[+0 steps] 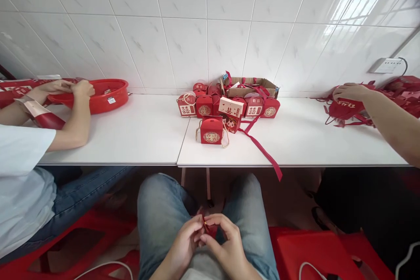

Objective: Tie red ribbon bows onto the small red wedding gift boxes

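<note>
My left hand [183, 240] and my right hand [226, 241] meet over my lap, between my knees in blue jeans. Both pinch a small red item [209, 228] with a tiny gold spot; its exact kind is too small to tell. On the white table [295, 140] ahead, a red gift box with a rope handle [211, 130] stands nearest me. Behind it sits a cluster of several red gift boxes [229, 107], and a red ribbon [262, 151] trails over the table's front edge.
A cardboard box [251, 86] stands against the tiled wall. A person at the left has both hands at a red plastic basin [105, 95]. Another person's hand [349, 92] at the right rests on red bags. Red plastic stools [315, 256] flank my legs.
</note>
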`<move>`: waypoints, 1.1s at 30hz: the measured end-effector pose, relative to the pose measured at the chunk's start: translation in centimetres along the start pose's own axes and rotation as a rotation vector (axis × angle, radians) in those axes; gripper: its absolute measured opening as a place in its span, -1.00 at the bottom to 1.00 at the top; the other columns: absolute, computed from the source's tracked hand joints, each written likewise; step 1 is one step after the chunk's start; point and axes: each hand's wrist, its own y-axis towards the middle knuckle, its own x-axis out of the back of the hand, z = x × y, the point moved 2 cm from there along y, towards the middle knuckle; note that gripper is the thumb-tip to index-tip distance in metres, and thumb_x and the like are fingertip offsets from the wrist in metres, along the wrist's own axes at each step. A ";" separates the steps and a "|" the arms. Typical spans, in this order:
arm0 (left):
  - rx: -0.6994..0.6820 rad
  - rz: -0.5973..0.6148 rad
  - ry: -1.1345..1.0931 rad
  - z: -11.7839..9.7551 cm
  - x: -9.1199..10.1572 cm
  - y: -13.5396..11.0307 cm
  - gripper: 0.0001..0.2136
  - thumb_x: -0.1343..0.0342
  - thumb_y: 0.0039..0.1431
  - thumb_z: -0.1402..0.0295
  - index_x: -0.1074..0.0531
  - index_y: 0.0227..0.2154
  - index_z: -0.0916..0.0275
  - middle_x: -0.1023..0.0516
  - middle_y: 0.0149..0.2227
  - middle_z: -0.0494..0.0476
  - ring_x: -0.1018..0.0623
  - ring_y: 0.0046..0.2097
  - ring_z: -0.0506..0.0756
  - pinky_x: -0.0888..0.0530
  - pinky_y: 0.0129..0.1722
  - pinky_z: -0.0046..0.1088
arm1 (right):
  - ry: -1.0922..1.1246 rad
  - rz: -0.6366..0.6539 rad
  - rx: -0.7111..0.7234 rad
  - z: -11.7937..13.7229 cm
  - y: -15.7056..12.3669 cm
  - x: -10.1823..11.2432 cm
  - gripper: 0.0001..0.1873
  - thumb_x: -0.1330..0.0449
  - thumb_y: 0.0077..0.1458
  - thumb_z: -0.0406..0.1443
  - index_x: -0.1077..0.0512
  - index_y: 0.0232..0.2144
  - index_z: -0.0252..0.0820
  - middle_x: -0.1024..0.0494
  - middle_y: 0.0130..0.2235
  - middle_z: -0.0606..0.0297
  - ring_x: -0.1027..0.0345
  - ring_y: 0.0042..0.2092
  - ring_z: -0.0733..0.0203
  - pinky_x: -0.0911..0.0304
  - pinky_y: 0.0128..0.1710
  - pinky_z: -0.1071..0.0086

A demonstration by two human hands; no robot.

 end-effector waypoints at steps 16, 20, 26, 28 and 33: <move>-0.187 0.092 0.504 -2.0 0.6 0.7 -0.70 -0.10 0.05 0.19 -0.23 -0.63 0.25 -0.12 -0.61 -0.07 -0.16 -0.52 -0.03 -0.15 -0.48 -0.51 | -0.015 0.047 -0.240 -1.3 1.0 0.0 -0.87 -0.28 0.00 -0.24 -0.53 -0.39 -0.19 -0.55 -0.37 0.22 -0.46 -0.33 0.19 -0.38 -0.33 0.40; -0.121 0.029 0.388 -2.0 0.1 0.9 -0.71 -0.12 -0.04 0.20 -0.19 -0.66 0.23 -0.09 -0.66 -0.10 -0.10 -0.56 -0.05 -0.13 -0.53 -0.52 | 0.049 0.036 -0.227 -1.3 1.2 -0.1 -0.88 -0.24 0.04 -0.26 -0.54 -0.38 -0.19 -0.56 -0.35 0.17 -0.48 -0.30 0.16 -0.40 -0.32 0.38; -0.088 0.014 0.368 -1.9 -0.5 1.1 -0.72 -0.17 -0.08 0.19 -0.21 -0.62 0.23 -0.09 -0.64 -0.10 -0.12 -0.55 -0.05 -0.14 -0.53 -0.53 | -0.036 -0.028 -0.148 -1.1 1.6 -0.1 -0.86 -0.18 0.09 -0.30 -0.54 -0.41 -0.20 -0.55 -0.38 0.17 -0.47 -0.35 0.19 -0.38 -0.35 0.41; -0.092 0.029 0.427 -1.9 -0.5 1.4 -0.69 -0.18 -0.06 0.17 -0.20 -0.63 0.23 -0.09 -0.64 -0.10 -0.12 -0.55 -0.05 -0.13 -0.53 -0.52 | -0.076 -0.035 -0.144 -1.2 1.7 -0.1 -0.87 -0.18 0.08 -0.31 -0.54 -0.39 -0.20 -0.55 -0.37 0.17 -0.47 -0.35 0.19 -0.37 -0.34 0.40; -0.145 0.072 0.608 -1.8 -0.4 2.8 -0.60 -0.18 -0.06 0.08 -0.11 -0.66 0.21 -0.04 -0.61 -0.09 -0.08 -0.54 -0.04 -0.10 -0.54 -0.50 | -0.114 -0.059 -0.284 -2.5 1.7 0.0 -0.91 -0.25 0.01 -0.29 -0.52 -0.44 -0.20 -0.55 -0.40 0.20 -0.47 -0.37 0.18 -0.36 -0.39 0.44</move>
